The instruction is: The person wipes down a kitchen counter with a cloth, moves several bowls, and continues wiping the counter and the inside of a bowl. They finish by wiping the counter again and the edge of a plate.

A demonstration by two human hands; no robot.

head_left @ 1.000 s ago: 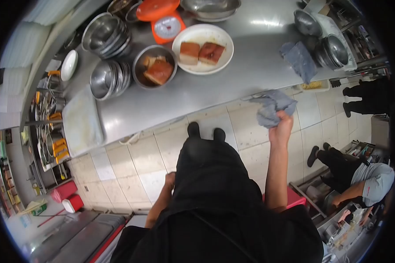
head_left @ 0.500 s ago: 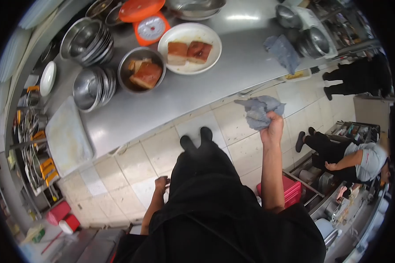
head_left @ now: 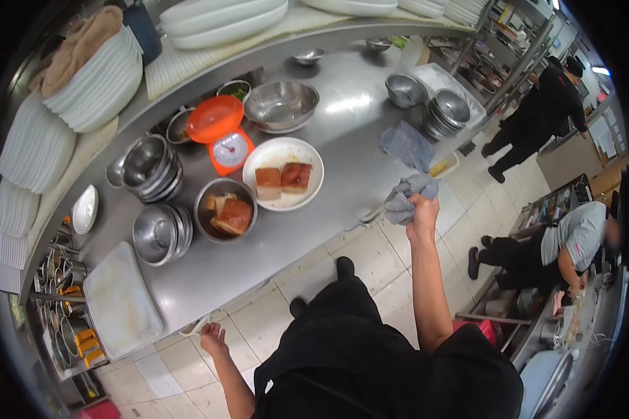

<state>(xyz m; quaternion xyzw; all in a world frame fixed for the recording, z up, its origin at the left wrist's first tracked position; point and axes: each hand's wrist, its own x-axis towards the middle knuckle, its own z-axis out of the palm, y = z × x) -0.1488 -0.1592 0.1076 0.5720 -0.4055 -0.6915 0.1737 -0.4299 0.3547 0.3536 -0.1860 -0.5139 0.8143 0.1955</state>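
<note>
My right hand (head_left: pixel 422 218) grips a crumpled grey-blue cloth (head_left: pixel 407 197) at the front edge of the steel counter (head_left: pixel 293 241). My left hand (head_left: pixel 214 339), fingers apart and holding nothing, hangs low by the counter's front edge, near the white cutting board (head_left: pixel 124 300). A second grey-blue cloth (head_left: pixel 405 145) lies on the counter beyond the right hand. On a white plate (head_left: pixel 307 197) sit two blocks of browned meat (head_left: pixel 295 177). More pieces of meat (head_left: pixel 232 215) are inside a steel bowl (head_left: pixel 208 234) beside it.
An orange scale (head_left: pixel 232 149) stands behind the plate. Stacked steel bowls (head_left: pixel 157 234) are at left, others (head_left: pixel 449 112) at the right end. White plates (head_left: pixel 223 21) line the shelf above. One person (head_left: pixel 573 241) works at right; another (head_left: pixel 552 105) stands farther back.
My view has tilted up, showing more of the shelf. My right hand has brought its cloth up to the counter edge. My left hand has come forward from beside my leg, fingers spreading.
</note>
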